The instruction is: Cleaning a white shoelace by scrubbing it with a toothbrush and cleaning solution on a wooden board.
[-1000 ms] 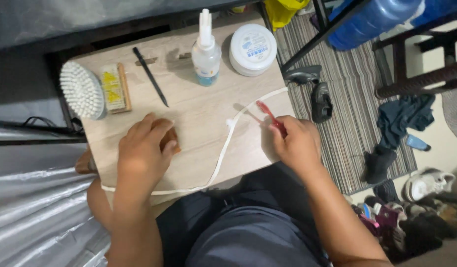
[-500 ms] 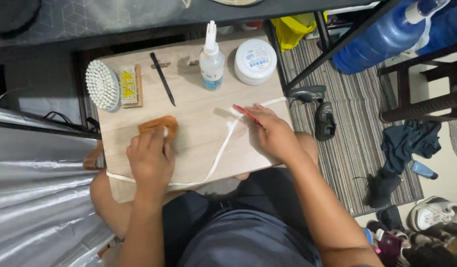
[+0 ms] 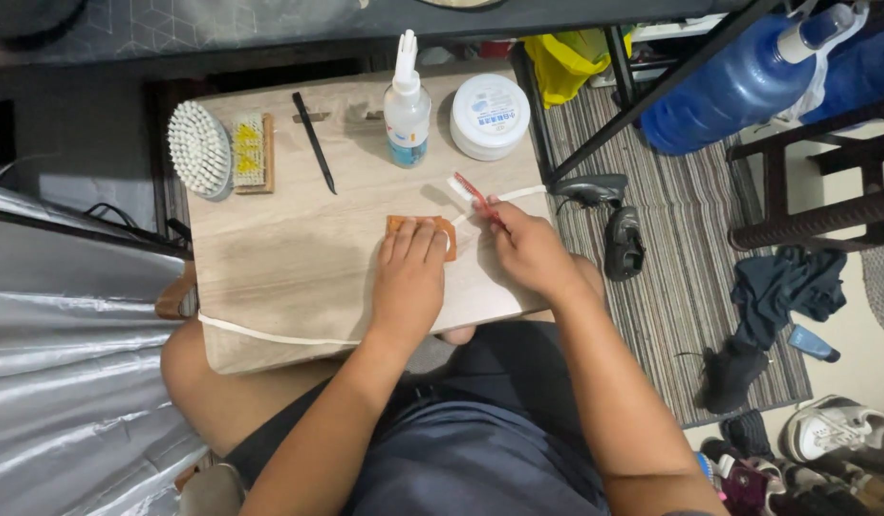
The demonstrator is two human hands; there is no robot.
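Orange-brown pad (image 3: 421, 235) sat pinned flat under our left hand (image 3: 409, 277), roughly mid-board and a bit to the right, fingers together and pressed down on it. Our right hand (image 3: 530, 250) had its fingers pinched shut around a red-handled toothbrush (image 3: 476, 197), bristle end pointing far-left toward where the white lace (image 3: 518, 194) crossed the wooden lap board (image 3: 299, 258).

As far as progress went, we'd call it early to middle. The lace was laid out, one end off the right edge near the toothbrush and another stretch trailing along the near-left edge of the board (image 3: 270, 335). We couldn't tell from this view how clean any of it was. The white squeeze bottle (image 3: 406, 115) and the round white tub (image 3: 490, 115) stood closed at the far side, and the round white brush (image 3: 198, 148), the small wooden-backed brush (image 3: 251, 153) and the black stick tool (image 3: 314, 141) lay untouched at the far left, so plenty of gear looked unused.

Compared with half a second earlier, our left hand and the pad had slid right across the board until they were just beside our right hand, instead of well apart from it. The lace no longer ran diagonally across the middle; it seemed gathered up under our hands. The toothbrush hand had barely moved.
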